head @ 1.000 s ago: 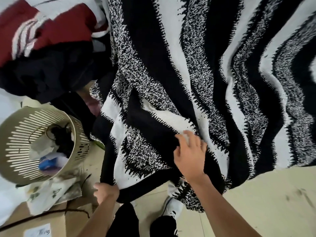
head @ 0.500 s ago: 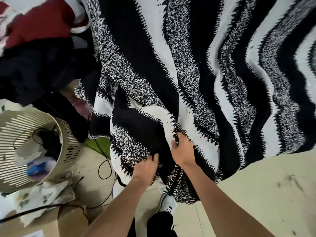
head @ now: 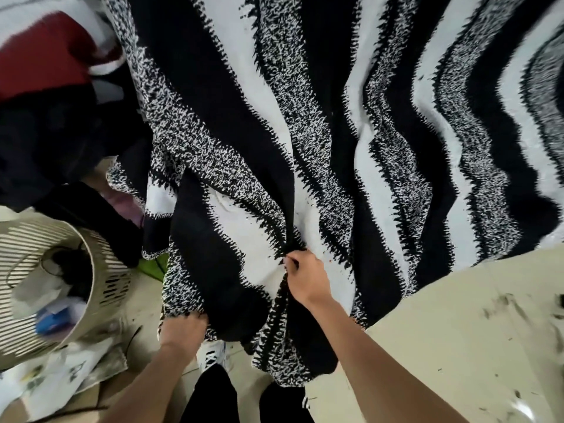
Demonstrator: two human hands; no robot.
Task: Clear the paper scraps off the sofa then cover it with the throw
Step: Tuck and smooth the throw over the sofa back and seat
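**Both hands working at the throw's lower edge**

The black-and-white striped throw [head: 305, 132] is lying spread wide to the right of the slatted basket [head: 103, 270], with its lower edge hanging down against the pale floor [head: 457, 315]. The right hand [head: 308, 280], well to the right of the basket, is pinching a gathered fold of the throw. Its fingers [head: 291, 264] are curling tight into a white stripe, and the cloth is bunching up around them.

The left hand [head: 181, 329] is sitting just to the right of the basket, at the throw's hem. Its fingers are going in under the speckled edge and hiding there, so I cannot tell whether they are closing on the cloth.

Above the basket a heap of clothes [head: 45, 62], red and dark, is lying against the throw's side. Inside the basket, white and blue scraps [head: 58, 303] are lying loose.
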